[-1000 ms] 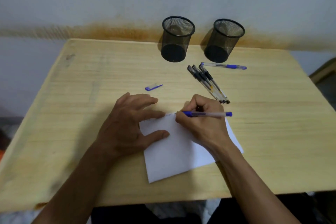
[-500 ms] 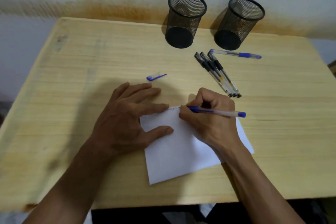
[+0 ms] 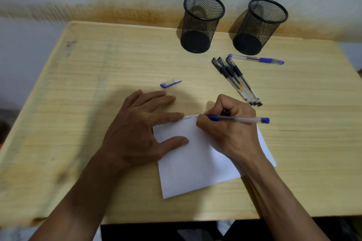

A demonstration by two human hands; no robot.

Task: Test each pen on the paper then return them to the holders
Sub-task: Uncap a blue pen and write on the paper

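Your right hand (image 3: 233,131) pinches the blue pen (image 3: 238,119) with its tip on the paper's (image 3: 195,162) far edge and its barrel running out to your right, while your left hand (image 3: 137,133) lies flat with fingers spread, pinning the sheet's near-left corner. The loose cap (image 3: 170,83) lies just beyond your left fingers, so that hand is nearer to it, and both mesh holders (image 3: 203,23) stand farther back, past the three black pens (image 3: 236,80) and the other blue pen (image 3: 255,59). Since half a second ago the grip is unchanged and the writing has crept a little further along the edge.

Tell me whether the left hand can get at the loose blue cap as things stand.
Probably yes. The blue pen cap lies bare on the table just beyond the left hand, nothing between them, though that hand now holds down the paper.
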